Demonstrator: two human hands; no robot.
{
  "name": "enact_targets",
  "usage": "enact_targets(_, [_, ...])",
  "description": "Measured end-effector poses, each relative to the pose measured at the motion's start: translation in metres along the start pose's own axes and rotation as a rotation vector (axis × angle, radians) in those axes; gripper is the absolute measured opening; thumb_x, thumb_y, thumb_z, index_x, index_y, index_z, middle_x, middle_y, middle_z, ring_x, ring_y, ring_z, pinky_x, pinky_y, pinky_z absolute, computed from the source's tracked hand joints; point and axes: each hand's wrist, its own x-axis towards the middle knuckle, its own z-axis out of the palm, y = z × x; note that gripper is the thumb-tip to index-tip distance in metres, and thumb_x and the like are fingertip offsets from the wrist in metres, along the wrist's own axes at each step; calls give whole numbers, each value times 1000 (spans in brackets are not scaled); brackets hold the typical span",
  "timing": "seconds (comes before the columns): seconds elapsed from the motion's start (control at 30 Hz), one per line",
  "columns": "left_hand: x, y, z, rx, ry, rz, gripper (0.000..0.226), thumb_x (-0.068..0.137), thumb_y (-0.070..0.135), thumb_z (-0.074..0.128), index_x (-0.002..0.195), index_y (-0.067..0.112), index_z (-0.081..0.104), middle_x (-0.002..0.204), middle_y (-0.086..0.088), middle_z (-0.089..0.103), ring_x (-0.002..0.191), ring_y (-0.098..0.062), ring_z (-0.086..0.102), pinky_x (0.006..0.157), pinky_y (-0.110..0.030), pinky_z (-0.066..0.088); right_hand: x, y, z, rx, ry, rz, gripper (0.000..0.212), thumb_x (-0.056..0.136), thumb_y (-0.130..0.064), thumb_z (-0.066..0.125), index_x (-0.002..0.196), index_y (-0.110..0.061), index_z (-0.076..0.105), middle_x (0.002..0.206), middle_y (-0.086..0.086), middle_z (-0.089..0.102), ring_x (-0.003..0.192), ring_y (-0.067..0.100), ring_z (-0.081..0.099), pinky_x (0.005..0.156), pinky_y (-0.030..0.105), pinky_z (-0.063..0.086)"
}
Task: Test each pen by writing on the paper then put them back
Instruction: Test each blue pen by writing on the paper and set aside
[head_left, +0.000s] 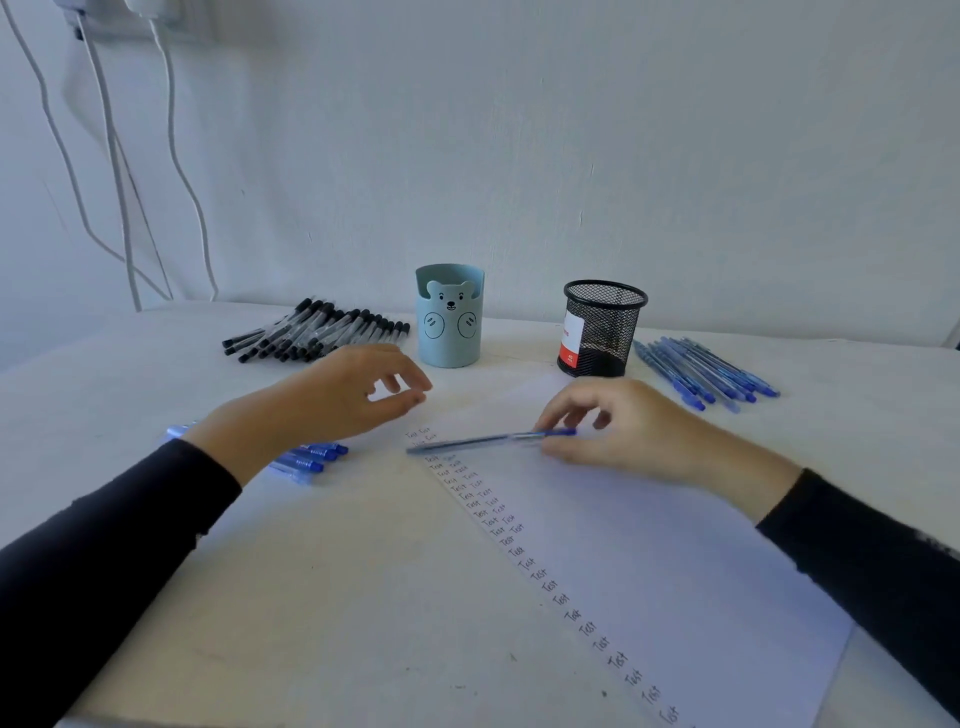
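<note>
A blue pen lies nearly flat across the top of the white paper, its tip pointing left. My right hand pinches its capped end between thumb and fingers. My left hand hovers above the table to the left of the paper with loosely curled fingers and holds nothing. A column of handwritten "Test" words runs down the paper's left edge. A few blue pens lie partly hidden under my left wrist.
A pile of black pens lies at the back left. A light blue bear cup and a black mesh cup stand at the back. More blue pens lie at the right. White cables hang on the wall.
</note>
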Motion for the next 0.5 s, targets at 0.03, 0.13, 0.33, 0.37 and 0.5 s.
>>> enact_targets(0.03, [0, -3, -2, 11, -10, -10, 19, 93, 38, 57, 109, 33, 66, 100, 24, 57, 97, 11, 54, 77, -12, 48, -2, 0, -11, 170, -8, 51, 12, 82, -20, 77, 93, -20, 72, 98, -2, 70, 80, -2, 60, 76, 15, 45])
enact_targets(0.13, [-2, -9, -3, 14, -70, -52, 35, 83, 66, 47, 103, 42, 63, 102, 22, 58, 97, 11, 55, 79, -18, 49, -4, -2, -35, 792, 98, 110, 25, 80, -22, 73, 100, -12, 62, 110, 13, 71, 104, 19, 67, 90, 28, 53])
enact_targets(0.33, [-5, -2, 5, -33, -205, -111, 73, 64, 91, 41, 123, 49, 56, 130, 31, 46, 121, 10, 42, 106, -23, 34, -2, -18, -33, 1281, 103, 289, 33, 94, -58, 46, 109, -33, 63, 66, -2, 27, 57, 17, 25, 58, 28, 34])
enact_targets(0.37, [-5, -2, 5, -32, -239, -122, 76, 64, 92, 44, 127, 51, 51, 135, 33, 41, 126, 8, 39, 110, -24, 30, -2, -22, -31, 1284, 77, 326, 47, 88, -68, 46, 105, -30, 65, 66, -2, 20, 58, 18, 16, 58, 29, 22])
enact_targets(0.5, [-5, -3, 4, -40, -305, -154, 77, 61, 93, 50, 130, 59, 43, 139, 39, 33, 131, 7, 33, 115, -29, 26, -5, -31, -30, 1386, 35, 395, 65, 71, -77, 50, 83, -15, 63, 55, -4, 14, 56, 18, 11, 58, 31, 18])
